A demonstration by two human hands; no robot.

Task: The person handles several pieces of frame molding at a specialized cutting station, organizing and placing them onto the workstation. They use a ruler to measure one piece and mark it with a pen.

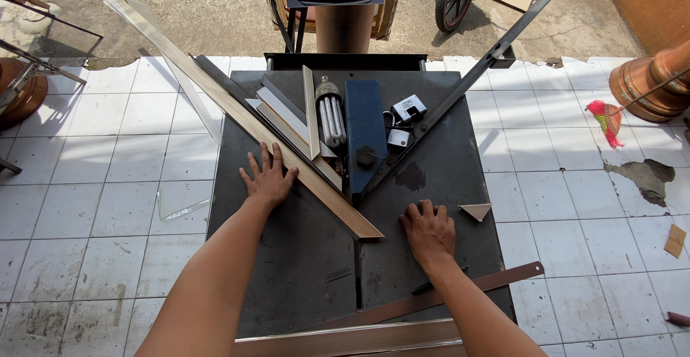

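Note:
A long light-wood moulding strip (287,157) lies diagonally across a dark metal cutting table (445,177), its cut end near the table's middle. My left hand (267,177) presses flat on the table with its fingertips against the strip's near edge. My right hand (429,229) rests palm down on the table to the right of the strip's cut end, holding nothing. A blue metal block (365,131) stands at the point where two angled guide rails meet. A small triangular wood offcut (476,210) lies just right of my right hand.
A spiral white lamp bulb (330,116), short moulding pieces (310,113) and small grey boxes (408,107) sit behind the guides. A brown strip (460,290) and a wider moulding (352,339) lie at the near edge. White floor tiles (108,184) surround the table; copper-coloured vessels (650,80) stand right.

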